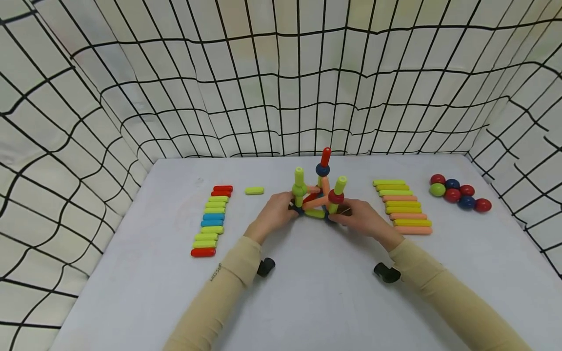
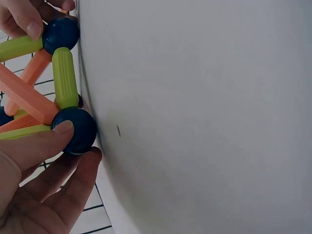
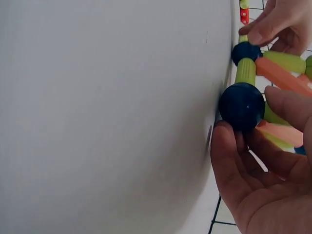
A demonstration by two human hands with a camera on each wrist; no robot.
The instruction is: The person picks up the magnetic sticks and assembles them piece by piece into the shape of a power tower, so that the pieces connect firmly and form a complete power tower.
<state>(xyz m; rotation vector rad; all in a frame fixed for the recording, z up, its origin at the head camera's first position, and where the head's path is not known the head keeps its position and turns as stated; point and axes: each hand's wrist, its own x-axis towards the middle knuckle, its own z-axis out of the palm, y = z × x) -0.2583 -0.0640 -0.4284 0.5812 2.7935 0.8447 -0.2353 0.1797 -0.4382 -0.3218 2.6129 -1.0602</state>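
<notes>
A frame of magnetic building rods and balls stands on the table between both hands. My left hand pinches a dark blue ball at its near left corner, thumb on top and fingers curled beneath. At the near right corner my right hand holds another dark blue ball between thumb and fingers. A lime rod joins these two balls. Higher up sit a green ball, a red ball and a blue ball, each topped by a rod.
Left of the frame lies a column of short red, lime and blue rods, with one lone lime rod nearby. Longer yellow and orange rods lie to the right, beside several loose balls. Black netting surrounds the table.
</notes>
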